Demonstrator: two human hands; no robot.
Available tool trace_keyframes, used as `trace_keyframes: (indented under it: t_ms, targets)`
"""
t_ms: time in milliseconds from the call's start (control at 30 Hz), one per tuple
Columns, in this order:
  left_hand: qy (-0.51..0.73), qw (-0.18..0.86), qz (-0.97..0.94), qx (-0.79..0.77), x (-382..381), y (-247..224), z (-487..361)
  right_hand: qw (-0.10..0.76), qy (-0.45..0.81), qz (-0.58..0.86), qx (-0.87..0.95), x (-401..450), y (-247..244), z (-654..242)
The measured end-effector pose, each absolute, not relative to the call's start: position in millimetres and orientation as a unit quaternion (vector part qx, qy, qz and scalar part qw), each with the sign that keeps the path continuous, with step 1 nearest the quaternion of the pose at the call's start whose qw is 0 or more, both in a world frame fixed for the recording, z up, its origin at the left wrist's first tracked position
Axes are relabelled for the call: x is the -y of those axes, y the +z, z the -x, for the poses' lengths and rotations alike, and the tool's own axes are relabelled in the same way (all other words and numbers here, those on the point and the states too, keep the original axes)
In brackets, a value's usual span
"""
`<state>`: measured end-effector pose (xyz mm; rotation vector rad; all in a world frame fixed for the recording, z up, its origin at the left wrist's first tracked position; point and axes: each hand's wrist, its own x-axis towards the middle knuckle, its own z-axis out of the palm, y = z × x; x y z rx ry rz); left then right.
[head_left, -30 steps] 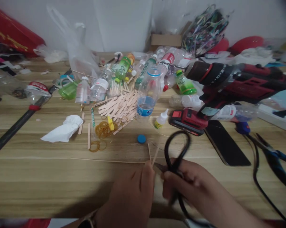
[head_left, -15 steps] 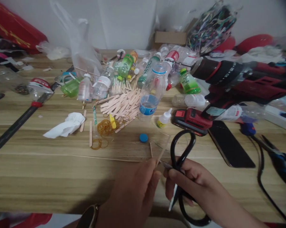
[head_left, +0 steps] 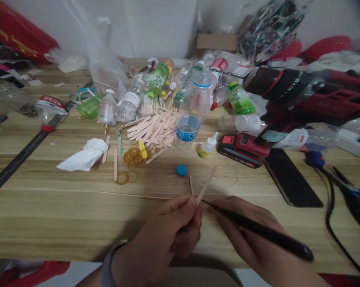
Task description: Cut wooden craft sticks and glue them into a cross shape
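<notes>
L hand (head_left: 180, 223) has a flat wooden stick (head_left: 208, 181) pinched btwn thumb & fingers, over the table (head_left: 48, 219) near its front edge, free end angled up toward the back edge, prob so the bit by the fingertips stays steady and reachable. A thinner stick (head_left: 191, 184) pokes up just left of it, can't tell if it's in the same grip. R hand (head_left: 245, 225) is closed around black-handled scissors (head_left: 269, 233), tip right by the base of the flat stick (can't tell if touching), handle lying back over the hand toward the table's front right, imo bc that gives finer control of the point. The drill (head_left: 287, 91) stands on its battery nearer the right edge, prob parked there to be grabbable but outta the way. Pile of sticks (head_left: 154, 127) sits farther back, and the blue cap (head_left: 181, 170) is in front of the clear bottle (head_left: 187, 127), both def within reach. Vs half a sec ago: scissors have rolled from showing both loops to nearly edge-on, L wrist has turned so the watch face is gone and just the strap (head_left: 108, 265) shows, and the flat stick shows more of its broad side. Pile, cap & drill haven't moved on the table afaict.
</notes>
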<state>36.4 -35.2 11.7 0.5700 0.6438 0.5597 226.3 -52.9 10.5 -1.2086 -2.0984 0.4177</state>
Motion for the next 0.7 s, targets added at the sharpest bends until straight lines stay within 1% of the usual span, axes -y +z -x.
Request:
trace_keyframes:
  t_ms: [133, 200, 233, 267, 333, 400, 433, 467, 500, 533, 567, 633, 667, 700]
  targets:
    - [0.246, 0.918, -0.188, -0.247, 38.8, 9.0, -35.3, 0.298, 0.014, 0.406, 0.864, 53.5, 14.4, -239.0]
    - [0.234, 0.922, -0.188, -0.246, 40.3, 8.6, -34.4, 0.306, 0.025, 0.394, 0.866, 53.9, 17.9, -240.3]
    - [0.229, 0.916, -0.209, -0.256, 40.2, 8.5, -33.8, 0.316, 0.074, 0.402, 0.856, 54.1, 19.7, -239.0]
    - [0.226, 0.904, -0.241, -0.271, 39.4, 8.4, -33.1, 0.319, 0.157, 0.421, 0.834, 54.4, 21.2, -236.5]
    - [0.222, 0.875, -0.309, -0.3, 35.8, 8.2, -31.6, 0.3, 0.383, 0.471, 0.736, 54.8, 23.1, -229.4]
    - [0.22, 0.854, -0.351, -0.316, 30.9, 7.9, -30.4, 0.256, 0.608, 0.476, 0.581, 55.2, 23.2, -223.0]
    - [0.221, 0.85, -0.36, -0.315, 28.7, 7.7, -30.0, 0.236, 0.682, 0.46, 0.517, 55.3, 22.7, -221.2]
    - [0.221, 0.849, -0.363, -0.313, 27.2, 7.4, -29.9, 0.227, 0.715, 0.449, 0.485, 55.5, 21.8, -220.8]
    - [0.22, 0.849, -0.364, -0.312, 26.5, 7.0, -30.2, 0.231, 0.701, 0.452, 0.501, 55.6, 20.7, -221.9]
    - [0.219, 0.851, -0.362, -0.312, 26.8, 6.5, -30.7, 0.253, 0.636, 0.466, 0.56, 55.7, 19.3, -224.3]
    - [0.215, 0.855, -0.354, -0.312, 27.8, 5.8, -31.4, 0.281, 0.526, 0.479, 0.644, 55.8, 17.6, -227.7]
    - [0.2, 0.869, -0.333, -0.308, 31.0, 4.2, -33.1, 0.324, 0.237, 0.457, 0.794, 55.8, 13.9, -235.6]
    - [0.195, 0.874, -0.324, -0.305, 32.5, 3.3, -33.7, 0.332, 0.123, 0.424, 0.834, 55.5, 12.2, -238.8]
    - [0.192, 0.878, -0.319, -0.302, 33.5, 2.3, -34.0, 0.337, 0.062, 0.396, 0.852, 55.1, 11.2, -240.9]
